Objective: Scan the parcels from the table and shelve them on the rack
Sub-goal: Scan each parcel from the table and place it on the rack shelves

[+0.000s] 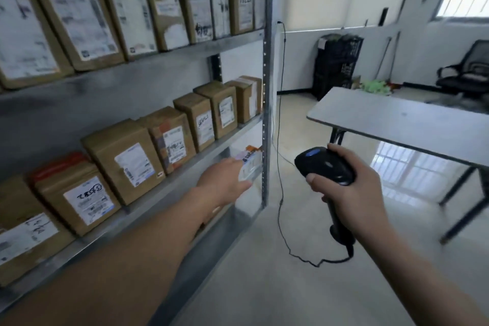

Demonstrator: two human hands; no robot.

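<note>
My left hand (225,180) reaches under the middle shelf of the metal rack (267,87) and holds a small parcel (250,163) with a white and orange label, close to the rack's front upright. How its fingers lie is hidden behind the hand. My right hand (352,188) grips a black barcode scanner (324,164) by its handle, out over the floor to the right of the rack. Brown cardboard parcels with white labels (132,159) stand in rows on the middle and upper shelves.
A grey table (397,119) stands at the right on black legs. The scanner's black cable (280,193) hangs down along the rack upright and loops over the floor. A black crate stack (336,66) and an office chair (468,74) stand at the far wall.
</note>
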